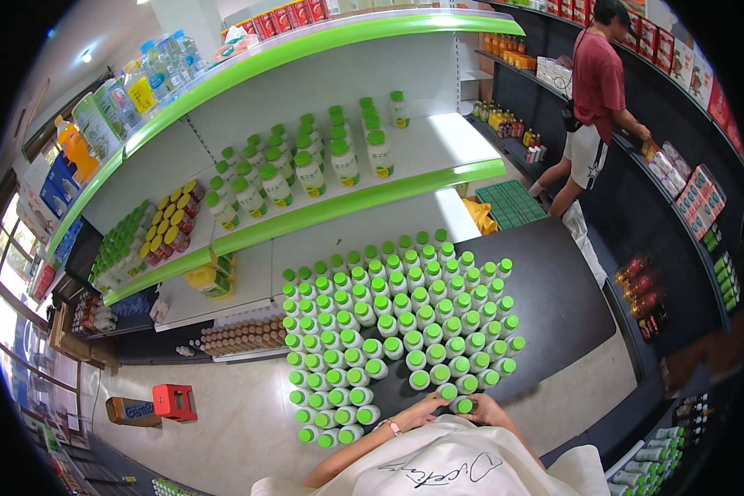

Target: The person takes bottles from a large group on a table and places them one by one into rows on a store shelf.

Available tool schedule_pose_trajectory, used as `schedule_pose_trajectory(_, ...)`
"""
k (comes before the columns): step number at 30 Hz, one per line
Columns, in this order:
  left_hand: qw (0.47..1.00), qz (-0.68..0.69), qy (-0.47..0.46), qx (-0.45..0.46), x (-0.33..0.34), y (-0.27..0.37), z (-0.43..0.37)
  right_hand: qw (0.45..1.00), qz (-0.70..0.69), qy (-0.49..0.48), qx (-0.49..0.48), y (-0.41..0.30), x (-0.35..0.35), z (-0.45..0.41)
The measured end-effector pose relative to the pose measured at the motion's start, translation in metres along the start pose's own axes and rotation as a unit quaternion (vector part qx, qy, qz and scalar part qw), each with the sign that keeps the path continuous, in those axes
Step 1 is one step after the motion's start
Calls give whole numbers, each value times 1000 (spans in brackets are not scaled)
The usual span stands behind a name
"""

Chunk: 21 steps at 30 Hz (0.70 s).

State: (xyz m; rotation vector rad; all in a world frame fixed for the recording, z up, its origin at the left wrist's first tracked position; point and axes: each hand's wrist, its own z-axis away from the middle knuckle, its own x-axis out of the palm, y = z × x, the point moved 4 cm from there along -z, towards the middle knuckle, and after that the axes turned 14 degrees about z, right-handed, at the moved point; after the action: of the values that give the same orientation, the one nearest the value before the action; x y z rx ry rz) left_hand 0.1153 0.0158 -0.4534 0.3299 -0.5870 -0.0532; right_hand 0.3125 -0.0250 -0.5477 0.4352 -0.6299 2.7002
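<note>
Many white bottles with green caps (pixel 413 340) stand in rows on a dark table before me. At the table's near edge, my left hand (pixel 423 411) lies beside a green-capped bottle (pixel 447 392), its fingers partly hidden; I cannot tell if it grips it. My right hand (pixel 485 409) is curled at the right side of the nearest bottle (pixel 464 405), close to my body. Whether the fingers close on that bottle is not clear. A pink-faced watch or band sits on my left wrist. A dark bare gap lies in the rows, left of my hands.
Ahead is a shelf with a green edge (pixel 359 193), holding larger green-capped bottles (pixel 345 162) and yellow-lidded jars (pixel 177 238). A person (pixel 597 87) stands at the right shelves near a green crate (pixel 509 204). A red stool (pixel 173 402) stands on the floor at left.
</note>
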Motion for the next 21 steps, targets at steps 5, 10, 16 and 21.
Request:
schedule_pose_trajectory(5, 998, 30, -3, -45, -7, -19, -13, 997, 48, -42, 34, 10, -8, -28)
schedule_pose_trajectory(10, 995, 96, 21, -21, -26, -32, -25, 933, 293, -119, -174, -3, 16, -2)
schedule_pose_trajectory(16, 985, 165, 56, 2, -36, -32, -32, 967, 158, -190, 57, 11, 51, -30)
schedule_pose_trajectory(21, 987, 122, 108, 12, -28, -11, -18, 945, 270, -173, 63, -5, 64, -18)
